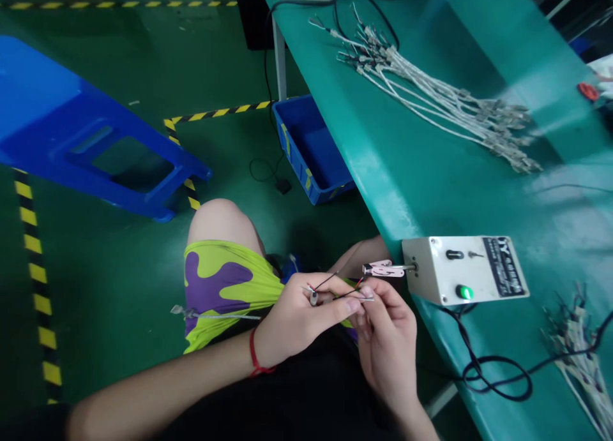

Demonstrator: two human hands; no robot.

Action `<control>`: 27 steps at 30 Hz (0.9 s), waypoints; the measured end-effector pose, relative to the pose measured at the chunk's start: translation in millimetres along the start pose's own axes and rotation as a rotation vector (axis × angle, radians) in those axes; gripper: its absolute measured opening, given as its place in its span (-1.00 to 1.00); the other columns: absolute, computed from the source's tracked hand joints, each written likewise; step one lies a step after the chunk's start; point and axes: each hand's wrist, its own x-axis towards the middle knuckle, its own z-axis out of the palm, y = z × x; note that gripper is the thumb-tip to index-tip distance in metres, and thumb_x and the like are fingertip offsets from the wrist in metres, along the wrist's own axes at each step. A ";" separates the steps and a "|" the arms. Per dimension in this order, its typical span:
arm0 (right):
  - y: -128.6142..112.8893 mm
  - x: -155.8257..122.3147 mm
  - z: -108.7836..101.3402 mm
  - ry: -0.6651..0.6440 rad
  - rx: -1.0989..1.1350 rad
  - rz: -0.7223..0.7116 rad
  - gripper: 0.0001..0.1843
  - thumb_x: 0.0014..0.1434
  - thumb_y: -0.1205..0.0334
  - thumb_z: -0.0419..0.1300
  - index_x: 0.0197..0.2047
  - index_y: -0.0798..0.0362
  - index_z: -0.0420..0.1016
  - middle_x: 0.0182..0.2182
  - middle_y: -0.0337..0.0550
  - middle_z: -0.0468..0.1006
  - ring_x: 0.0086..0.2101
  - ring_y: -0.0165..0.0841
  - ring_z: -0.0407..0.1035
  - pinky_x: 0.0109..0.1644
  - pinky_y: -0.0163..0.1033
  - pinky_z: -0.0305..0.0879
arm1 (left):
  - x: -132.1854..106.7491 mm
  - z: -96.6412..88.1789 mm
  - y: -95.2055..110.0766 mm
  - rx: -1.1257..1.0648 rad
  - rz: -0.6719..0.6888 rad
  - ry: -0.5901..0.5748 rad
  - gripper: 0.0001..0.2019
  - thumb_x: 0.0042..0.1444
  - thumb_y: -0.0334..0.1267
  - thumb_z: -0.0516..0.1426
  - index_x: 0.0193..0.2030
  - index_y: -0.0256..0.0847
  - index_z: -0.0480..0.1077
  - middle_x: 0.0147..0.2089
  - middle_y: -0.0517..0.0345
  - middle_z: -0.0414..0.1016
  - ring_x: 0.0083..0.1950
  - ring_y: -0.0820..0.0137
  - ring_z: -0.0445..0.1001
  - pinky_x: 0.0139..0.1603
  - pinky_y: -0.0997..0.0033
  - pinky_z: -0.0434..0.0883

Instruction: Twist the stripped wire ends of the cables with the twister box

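My left hand (301,310), with a red string round the wrist, is closed on a pale cable (225,316) whose connector end hangs out over my lap. At the cable's stripped end (313,297), thin dark and coloured wires fan out across my fingers. My right hand (385,326) pinches the tips of these wires, its fingertips meeting those of the left. Just beyond the fingers, a pink clip-like head (383,269) on a metal shaft sticks out of a white box (443,272) with a lit green button. What exactly lies between the fingertips is too small to make out.
The green table (397,166) bears a bundle of pale cables (440,96) and another bundle (582,358) at the lower right. A black cord (500,371) loops near the box. A blue bin (311,147) and a blue stool (96,128) stand on the floor.
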 end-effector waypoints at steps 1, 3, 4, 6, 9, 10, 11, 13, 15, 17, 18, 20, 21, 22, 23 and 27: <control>1.2 -1.8 -1.5 0.027 -0.027 -0.040 -0.81 0.19 0.17 0.47 -0.18 0.02 0.62 -0.40 -0.25 0.51 -0.44 -0.49 0.34 -0.34 -0.40 0.32 | -0.2 -0.2 -0.2 0.018 0.003 0.016 -0.86 0.22 -0.24 0.36 -0.26 -0.29 0.67 -0.40 0.07 0.62 -0.48 0.48 0.41 -0.43 0.49 0.37; 3.8 -6.2 -5.6 0.081 -0.094 -0.161 -0.78 0.21 0.18 0.46 -0.08 0.00 0.63 -0.41 -0.26 0.53 -0.41 -0.45 0.40 -0.27 -0.35 0.40 | -0.5 -0.5 -0.5 0.056 0.002 0.046 -0.85 0.23 -0.24 0.35 -0.28 -0.29 0.67 -0.43 0.11 0.59 -0.51 0.52 0.34 -0.45 0.50 0.32; 5.0 -8.3 -7.8 0.099 -0.127 -0.222 -0.76 0.21 0.20 0.46 -0.05 0.00 0.64 -0.42 -0.26 0.53 -0.40 -0.43 0.43 -0.24 -0.33 0.42 | -0.6 -0.5 -0.8 0.072 0.000 0.053 -0.84 0.24 -0.22 0.35 -0.28 -0.30 0.67 -0.45 0.12 0.57 -0.52 0.53 0.31 -0.46 0.50 0.30; 6.8 -11.2 -11.6 0.106 -0.178 -0.302 -0.75 0.20 0.23 0.47 -0.05 0.00 0.66 -0.40 -0.24 0.56 -0.39 -0.41 0.45 -0.22 -0.31 0.45 | -0.6 -0.3 -1.6 0.089 -0.003 0.058 -0.82 0.23 -0.20 0.35 -0.28 -0.30 0.66 -0.47 0.14 0.54 -0.51 0.52 0.31 -0.45 0.49 0.29; 8.4 -10.9 -15.2 0.094 -0.209 -0.319 -0.78 0.18 0.24 0.47 -0.09 0.00 0.68 -0.34 -0.18 0.61 -0.35 -0.36 0.48 -0.21 -0.27 0.48 | 0.0 0.1 -3.4 0.085 0.003 0.052 -0.83 0.22 -0.20 0.36 -0.28 -0.29 0.66 -0.42 0.11 0.58 -0.44 0.46 0.40 -0.41 0.47 0.32; 9.0 -9.8 -16.0 0.093 -0.211 -0.319 -0.80 0.18 0.24 0.47 -0.11 0.00 0.67 -0.33 -0.17 0.61 -0.35 -0.36 0.48 -0.22 -0.27 0.48 | 0.2 0.3 -4.0 0.077 0.008 0.049 -0.84 0.21 -0.21 0.36 -0.28 -0.28 0.66 -0.40 0.11 0.58 -0.42 0.46 0.41 -0.40 0.48 0.33; 9.8 -8.6 -16.7 0.091 -0.212 -0.317 -0.81 0.18 0.24 0.47 -0.12 0.00 0.67 -0.34 -0.18 0.60 -0.35 -0.37 0.46 -0.24 -0.28 0.46 | 0.3 0.6 -4.4 0.069 0.008 0.047 -0.85 0.21 -0.23 0.36 -0.28 -0.28 0.66 -0.40 0.12 0.58 -0.43 0.47 0.40 -0.40 0.48 0.32; 11.9 -5.9 -17.4 0.072 -0.207 -0.298 -0.85 0.20 0.22 0.46 -0.16 0.01 0.64 -0.39 -0.23 0.55 -0.40 -0.41 0.39 -0.30 -0.31 0.38 | 0.8 1.0 -5.1 0.038 0.000 0.053 -0.88 0.22 -0.25 0.36 -0.27 -0.26 0.66 -0.42 0.16 0.56 -0.50 0.55 0.30 -0.45 0.51 0.28; 14.0 -3.2 -16.6 0.031 -0.193 -0.259 -0.88 0.24 0.19 0.43 -0.20 0.02 0.61 -0.48 -0.29 0.45 -0.47 -0.46 0.28 -0.36 -0.34 0.27 | 1.9 1.1 -5.9 -0.004 -0.011 0.078 -0.90 0.22 -0.26 0.36 -0.24 -0.25 0.66 -0.45 0.22 0.53 -0.58 0.62 0.17 -0.52 0.53 0.19; 14.9 -0.2 -13.8 -0.023 -0.172 -0.208 -0.86 0.27 0.16 0.40 -0.23 0.03 0.58 -0.53 -0.33 0.36 -0.50 -0.48 0.19 -0.39 -0.34 0.17 | 4.0 0.6 -7.5 -0.026 -0.016 0.108 -0.91 0.22 -0.26 0.36 -0.23 -0.24 0.65 -0.46 0.23 0.53 -0.60 0.63 0.14 -0.57 0.54 0.12; 14.6 1.5 -11.8 -0.045 -0.160 -0.183 -0.84 0.28 0.15 0.40 -0.24 0.03 0.56 -0.54 -0.34 0.33 -0.50 -0.48 0.17 -0.40 -0.34 0.13 | 5.4 0.2 -8.6 -0.026 -0.014 0.127 -0.90 0.22 -0.26 0.37 -0.23 -0.24 0.65 -0.46 0.21 0.54 -0.59 0.63 0.16 -0.59 0.54 0.11; 12.8 5.5 -7.5 -0.064 -0.127 -0.146 -0.81 0.28 0.13 0.39 -0.26 0.04 0.54 -0.55 -0.35 0.32 -0.50 -0.49 0.14 -0.40 -0.33 0.09 | 8.4 -0.8 -11.3 -0.006 -0.009 0.165 -0.88 0.23 -0.23 0.36 -0.23 -0.24 0.65 -0.41 0.17 0.59 -0.57 0.61 0.21 -0.59 0.54 0.12; 11.5 7.6 -5.6 -0.057 -0.109 -0.135 -0.80 0.29 0.11 0.38 -0.25 0.04 0.54 -0.55 -0.35 0.32 -0.51 -0.49 0.12 -0.41 -0.33 0.08 | 10.0 -1.3 -12.7 0.008 -0.003 0.184 -0.87 0.24 -0.21 0.36 -0.22 -0.24 0.64 -0.39 0.15 0.61 -0.57 0.61 0.22 -0.58 0.54 0.12; 10.2 9.9 -4.2 -0.040 -0.092 -0.129 -0.79 0.30 0.08 0.36 -0.25 0.04 0.54 -0.55 -0.35 0.32 -0.52 -0.49 0.10 -0.42 -0.33 0.06 | 11.5 -1.9 -14.0 0.019 0.002 0.203 -0.86 0.25 -0.20 0.36 -0.22 -0.23 0.64 -0.39 0.14 0.62 -0.57 0.60 0.22 -0.58 0.53 0.12; 9.0 12.3 -3.4 -0.016 -0.077 -0.126 -0.75 0.33 0.05 0.33 -0.26 0.05 0.53 -0.55 -0.34 0.32 -0.52 -0.48 0.10 -0.43 -0.32 0.05 | 13.1 -2.4 -15.1 0.026 0.005 0.218 -0.86 0.26 -0.19 0.35 -0.21 -0.23 0.64 -0.39 0.13 0.62 -0.57 0.60 0.22 -0.57 0.53 0.12; 6.3 22.7 -4.1 0.057 -0.020 -0.139 -0.63 0.41 -0.04 0.21 -0.31 0.07 0.51 -0.54 -0.30 0.32 -0.51 -0.46 0.13 -0.44 -0.31 0.07 | 19.9 -3.9 -18.4 -0.005 -0.015 0.241 -0.82 0.27 -0.17 0.33 -0.16 -0.25 0.63 -0.28 0.02 0.68 -0.57 0.60 0.18 -0.57 0.50 0.07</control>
